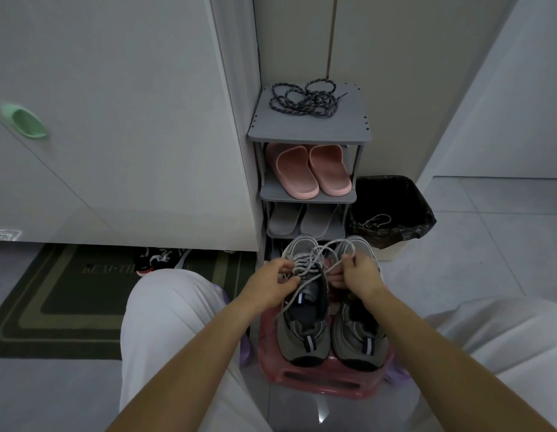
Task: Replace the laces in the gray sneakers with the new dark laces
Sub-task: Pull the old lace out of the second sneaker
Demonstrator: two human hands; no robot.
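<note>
Tiled entryway, gray sneakers [305, 341] on pink stool [327, 385]: left hand [272, 280] and right hand [361, 272] pinch the old pale lace [321, 247], apparently unthreading; next, probably pull it free, fetch dark laces [305, 99].

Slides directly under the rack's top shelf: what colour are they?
The slides are pink, shown best in the head view.

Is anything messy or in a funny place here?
Yes. A pale lace lies loose in the black-lined bin, like rubbish. The dark laces sit in a tangled heap atop the shoe rack. The left hand and right hand pinch the gray lace on a sneaker.
</note>
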